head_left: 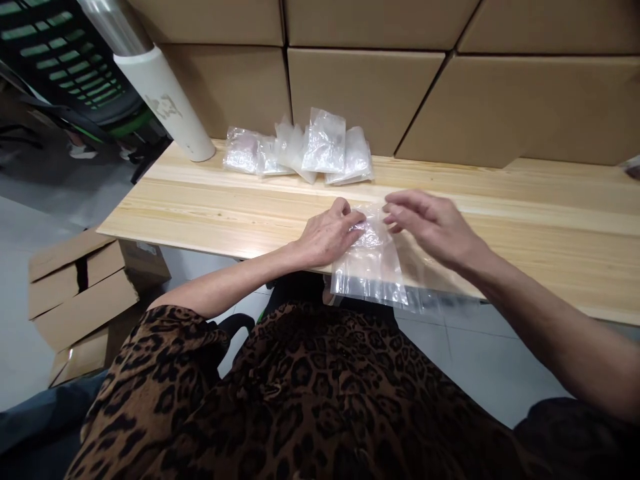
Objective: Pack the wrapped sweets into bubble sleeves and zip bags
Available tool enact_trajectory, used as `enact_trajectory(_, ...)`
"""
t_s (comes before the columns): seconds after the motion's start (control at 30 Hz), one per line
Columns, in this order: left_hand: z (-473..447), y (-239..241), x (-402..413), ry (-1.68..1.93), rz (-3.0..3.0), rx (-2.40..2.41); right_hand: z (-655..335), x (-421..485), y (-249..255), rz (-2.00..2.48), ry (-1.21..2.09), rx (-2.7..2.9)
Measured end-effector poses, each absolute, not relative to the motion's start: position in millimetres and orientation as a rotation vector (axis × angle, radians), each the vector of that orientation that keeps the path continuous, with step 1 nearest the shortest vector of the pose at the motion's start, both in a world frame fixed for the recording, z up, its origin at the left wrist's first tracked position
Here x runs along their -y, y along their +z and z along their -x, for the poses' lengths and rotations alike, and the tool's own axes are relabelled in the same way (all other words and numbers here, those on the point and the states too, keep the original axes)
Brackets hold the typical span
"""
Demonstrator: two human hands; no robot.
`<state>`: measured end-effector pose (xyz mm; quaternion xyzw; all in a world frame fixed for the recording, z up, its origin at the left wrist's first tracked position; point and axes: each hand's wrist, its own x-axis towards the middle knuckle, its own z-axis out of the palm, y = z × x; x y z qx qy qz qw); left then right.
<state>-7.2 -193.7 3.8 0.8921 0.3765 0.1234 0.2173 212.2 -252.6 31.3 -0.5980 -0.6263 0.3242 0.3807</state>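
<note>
A clear plastic bag [370, 267] lies on the wooden table in front of me, its lower end hanging over the front edge. Inside its upper part is a small shiny wrapped packet [369, 235] whose contents I cannot make out. My left hand [327, 235] is closed on the bag's upper left side, fingers bent over the packet. Just right of the bag, my right hand [433, 225] is raised with fingers loosely bent and apart, holding nothing visible. More clear plastic bags [430, 297] lie flat beneath my right forearm, partly past the edge.
Several filled clear packets [325, 143] stand in a row at the back of the wooden table [240, 213]. Stacked cardboard boxes [365, 93] wall off the rear. A white tube [170, 107] rises at the left. An open carton [90, 287] sits lower left, below a chair [70, 60].
</note>
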Motion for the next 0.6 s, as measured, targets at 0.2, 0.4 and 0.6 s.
enact_trajectory(0.2, 11, -9, 195, 0.779, -1.876, -1.047, -190, 253, 21, 1.689, 0.882, 1.788)
enact_trajectory(0.4, 0, 12, 198, 0.728, -0.845, -0.988, -192, 260, 22, 1.542, 1.150, 1.505)
enact_trajectory(0.6, -26, 18, 200, 0.645, -0.908, -0.914, -201, 266, 13, 1.538, 1.188, 1.302)
